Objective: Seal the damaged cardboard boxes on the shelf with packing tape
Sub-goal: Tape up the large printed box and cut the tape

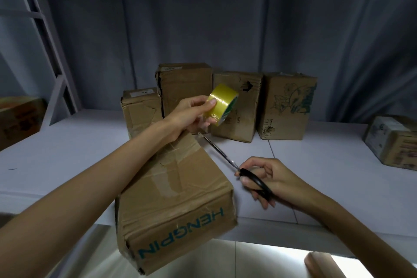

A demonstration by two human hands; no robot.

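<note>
You held the tape roll (222, 106) up in your left hand (191, 115), fingers pinching it, above the HENGPIN box (178, 205) lying on the shelf (316, 165), probably to find the tape's end. Your right hand (266, 178) gripped the scissors (237, 169), fingers curled round the handles, seemingly ready for cutting.

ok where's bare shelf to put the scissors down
Bare shelf lies right of the HENGPIN box, between the right hand and the far-right box; also left of the left forearm. It is crowded at the back row of boxes.
</note>
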